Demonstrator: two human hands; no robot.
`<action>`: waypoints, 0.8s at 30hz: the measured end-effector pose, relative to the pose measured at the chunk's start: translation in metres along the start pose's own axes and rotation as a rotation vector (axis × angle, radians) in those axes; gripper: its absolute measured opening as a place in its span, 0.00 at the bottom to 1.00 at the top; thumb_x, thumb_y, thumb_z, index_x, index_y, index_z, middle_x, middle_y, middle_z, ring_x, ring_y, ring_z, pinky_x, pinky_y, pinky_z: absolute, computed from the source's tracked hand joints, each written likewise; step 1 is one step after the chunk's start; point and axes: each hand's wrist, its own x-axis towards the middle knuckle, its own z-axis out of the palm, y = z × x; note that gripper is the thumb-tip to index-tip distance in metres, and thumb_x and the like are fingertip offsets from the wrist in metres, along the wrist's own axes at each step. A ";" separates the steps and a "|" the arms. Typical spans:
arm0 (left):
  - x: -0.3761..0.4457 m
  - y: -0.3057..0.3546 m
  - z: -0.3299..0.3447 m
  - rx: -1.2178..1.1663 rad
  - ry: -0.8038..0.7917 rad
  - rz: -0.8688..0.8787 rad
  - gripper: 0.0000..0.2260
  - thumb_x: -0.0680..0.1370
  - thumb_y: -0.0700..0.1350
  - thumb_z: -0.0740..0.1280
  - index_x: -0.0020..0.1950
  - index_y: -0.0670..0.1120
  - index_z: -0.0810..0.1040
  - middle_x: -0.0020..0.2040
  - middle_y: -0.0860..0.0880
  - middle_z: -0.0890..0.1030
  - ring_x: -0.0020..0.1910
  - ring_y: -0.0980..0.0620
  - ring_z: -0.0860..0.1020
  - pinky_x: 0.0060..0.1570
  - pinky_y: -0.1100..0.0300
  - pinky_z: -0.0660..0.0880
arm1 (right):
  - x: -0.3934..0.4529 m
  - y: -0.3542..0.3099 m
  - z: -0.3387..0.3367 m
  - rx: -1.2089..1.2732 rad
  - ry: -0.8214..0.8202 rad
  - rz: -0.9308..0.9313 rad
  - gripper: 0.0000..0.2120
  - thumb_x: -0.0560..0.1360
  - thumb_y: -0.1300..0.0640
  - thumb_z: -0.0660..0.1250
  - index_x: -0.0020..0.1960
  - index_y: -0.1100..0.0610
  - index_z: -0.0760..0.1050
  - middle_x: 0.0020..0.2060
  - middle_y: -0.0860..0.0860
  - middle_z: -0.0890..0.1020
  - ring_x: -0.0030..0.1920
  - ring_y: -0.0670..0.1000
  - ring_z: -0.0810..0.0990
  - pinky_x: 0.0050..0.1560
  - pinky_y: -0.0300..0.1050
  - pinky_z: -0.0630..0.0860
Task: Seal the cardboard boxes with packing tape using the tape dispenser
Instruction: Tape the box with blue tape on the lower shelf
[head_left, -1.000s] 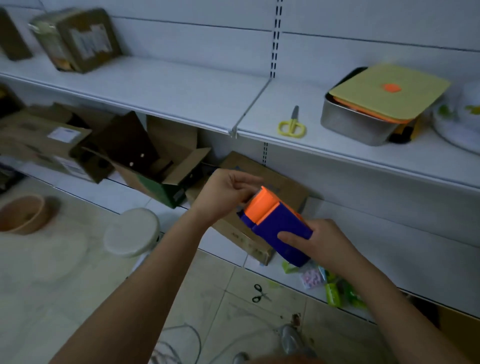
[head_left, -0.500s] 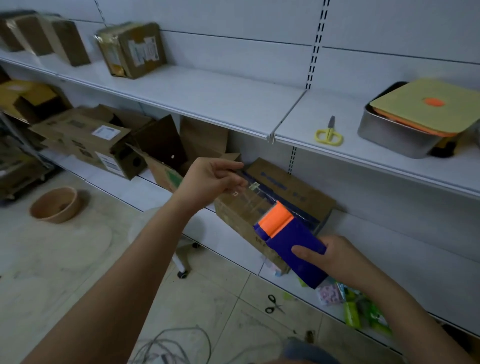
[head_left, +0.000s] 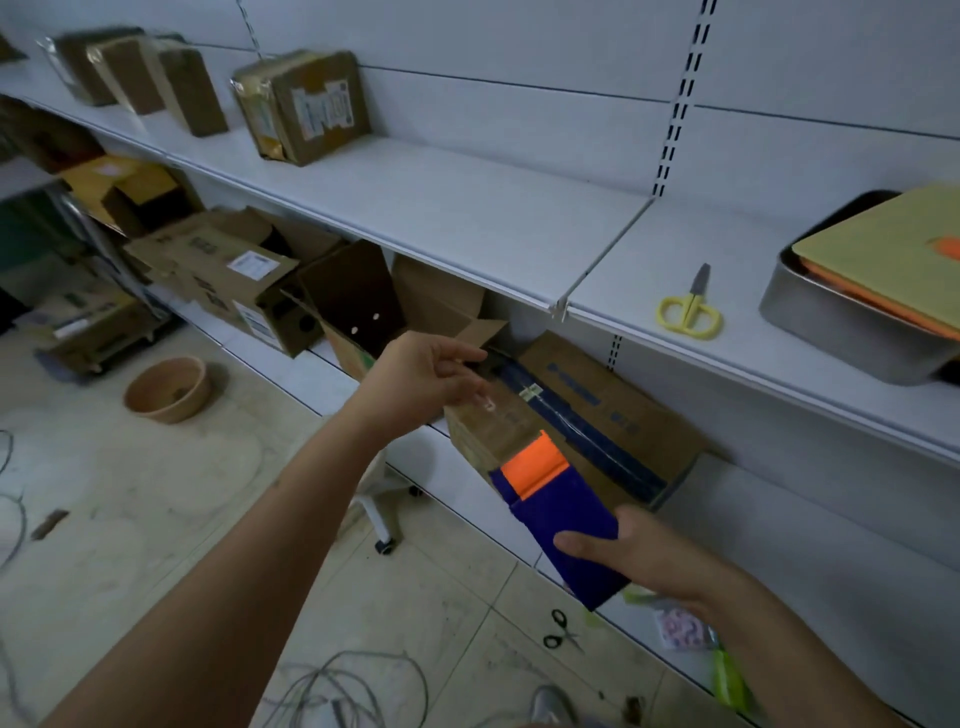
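My right hand (head_left: 644, 556) grips a blue tape dispenser (head_left: 558, 512) with an orange front, held in the air before the lower shelf. My left hand (head_left: 423, 376) pinches the free end of a clear strip of tape (head_left: 501, 418) pulled out from the dispenser's orange end. Behind the strip lies a brown cardboard box (head_left: 597, 421) with blue print, on the lower shelf. An open cardboard box (head_left: 363, 306) with raised flaps stands just left of it. Sealed boxes (head_left: 306, 104) sit on the upper shelf.
Yellow scissors (head_left: 690, 309) and a metal tray (head_left: 852, 322) with a yellow lid lie on the upper shelf (head_left: 467, 218) at right. Black scissors (head_left: 561, 631), a clay bowl (head_left: 169, 389), loose cables (head_left: 332, 691) and a stool's base (head_left: 384, 512) are on the tiled floor. More boxes (head_left: 228, 280) crowd the lower shelf at left.
My left hand has drawn the tape end up and left, away from the dispenser, so a longer clear strip now spans between them. The view has swung left along the shelves.
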 end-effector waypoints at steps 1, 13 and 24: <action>0.001 0.001 0.004 0.083 0.028 0.011 0.18 0.79 0.40 0.70 0.69 0.42 0.76 0.45 0.52 0.87 0.48 0.64 0.83 0.53 0.69 0.78 | 0.004 -0.001 0.000 0.008 0.027 -0.023 0.15 0.70 0.44 0.73 0.47 0.55 0.79 0.39 0.47 0.85 0.43 0.46 0.84 0.43 0.40 0.79; 0.002 0.015 0.049 0.408 0.207 -0.014 0.30 0.77 0.43 0.72 0.77 0.50 0.65 0.63 0.47 0.81 0.52 0.53 0.83 0.54 0.61 0.76 | 0.037 0.022 0.000 0.032 0.189 -0.009 0.16 0.71 0.43 0.73 0.49 0.55 0.80 0.42 0.51 0.85 0.44 0.50 0.84 0.50 0.49 0.82; -0.017 0.006 0.106 0.705 0.164 0.077 0.09 0.81 0.46 0.65 0.58 0.53 0.83 0.59 0.54 0.79 0.57 0.54 0.76 0.51 0.57 0.79 | 0.036 0.023 0.010 0.072 0.284 0.112 0.17 0.74 0.41 0.70 0.51 0.53 0.74 0.46 0.51 0.81 0.49 0.54 0.78 0.38 0.41 0.75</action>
